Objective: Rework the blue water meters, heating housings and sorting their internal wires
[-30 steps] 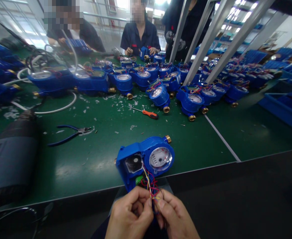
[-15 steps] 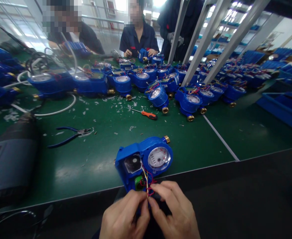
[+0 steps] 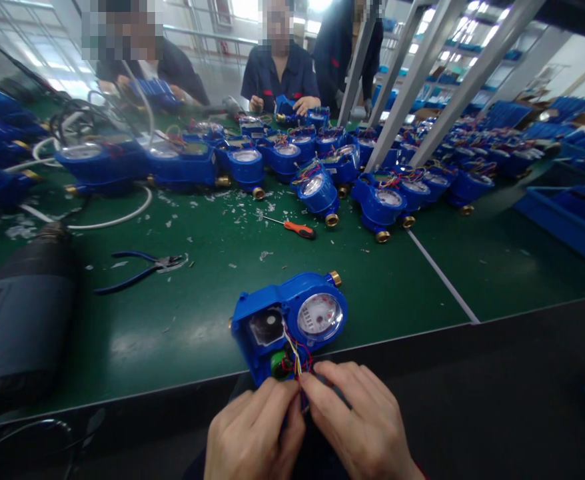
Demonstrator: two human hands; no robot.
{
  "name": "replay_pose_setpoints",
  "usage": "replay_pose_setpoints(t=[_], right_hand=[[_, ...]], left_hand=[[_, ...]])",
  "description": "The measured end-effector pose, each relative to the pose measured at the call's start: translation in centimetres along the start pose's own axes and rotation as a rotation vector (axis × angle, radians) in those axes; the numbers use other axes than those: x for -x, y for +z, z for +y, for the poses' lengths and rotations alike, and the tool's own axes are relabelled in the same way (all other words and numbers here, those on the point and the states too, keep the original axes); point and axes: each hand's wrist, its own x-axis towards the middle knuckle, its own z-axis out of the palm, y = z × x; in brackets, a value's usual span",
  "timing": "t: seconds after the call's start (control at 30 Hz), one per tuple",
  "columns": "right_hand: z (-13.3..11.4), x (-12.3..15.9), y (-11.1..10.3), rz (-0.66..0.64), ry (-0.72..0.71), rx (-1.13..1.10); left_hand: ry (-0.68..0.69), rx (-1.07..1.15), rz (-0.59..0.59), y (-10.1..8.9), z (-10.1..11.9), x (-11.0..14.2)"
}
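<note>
A blue water meter (image 3: 287,300) lies at the bench's front edge, its round dial (image 3: 319,315) facing up and its side compartment uncovered. Inside that compartment sits a green round part (image 3: 281,364). Thin red, yellow and white wires (image 3: 296,357) run out of it toward me. My left hand (image 3: 255,427) pinches the wires between thumb and forefinger just below the compartment. Close against it, my right hand (image 3: 355,413) is closed on the same bundle, fingertips touching the wires. The wire ends are mostly hidden by my fingers.
Blue-handled cutters (image 3: 145,268) and an orange screwdriver (image 3: 298,230) lie on the green bench (image 3: 197,320). A heat gun (image 3: 27,320) stands at the left. Behind are rows of blue meters (image 3: 182,167), metal posts (image 3: 417,80) and co-workers. A blue bin (image 3: 567,223) is at right.
Both hands keep hold of the wires. My right fingers have shifted slightly along them, and the wires are gathered closer together. Across the bench, the standing person has moved a little.
</note>
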Motion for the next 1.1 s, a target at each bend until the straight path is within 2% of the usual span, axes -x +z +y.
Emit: replay_pose_setpoints(t=[0.23, 0.37, 0.5, 0.67, 0.73, 0.8, 1.0, 1.1], right_hand=[[1.0, -1.1, -0.3, 0.002, 0.25, -0.251], [1.1, -1.1, -0.6, -0.034, 0.163, -0.279], [1.5, -1.1, -1.0, -0.135, 0.061, -0.166], [2.0, -1.5, -1.4, -0.193, -0.129, -0.021], [2.1, -1.8, -1.4, -0.208, -0.165, -0.019], [2.3, -2.2, -1.3, -0.214, -0.159, -0.056], [3.1, -3.2, -0.7, -0.277, -0.028, -0.304], [3.3, -3.5, -0.7, -0.301, -0.007, -0.349]], left_hand=[[-0.161, 0.241, -0.064, -0.6, 0.3, -0.7], [-0.244, 0.304, -0.165, -1.1, 0.5, -1.1], [-0.405, 0.413, -0.252, -1.5, 0.6, -1.4], [-0.573, 0.529, -0.376, -1.7, 0.5, -2.0], [-0.615, 0.558, -0.408, -1.8, 0.5, -2.2], [-0.639, 0.568, -0.405, -1.8, 0.5, -2.4], [-0.701, 0.578, -0.405, -1.7, 0.7, -2.6], [-0.723, 0.588, -0.4, -1.8, 0.7, -2.8]])
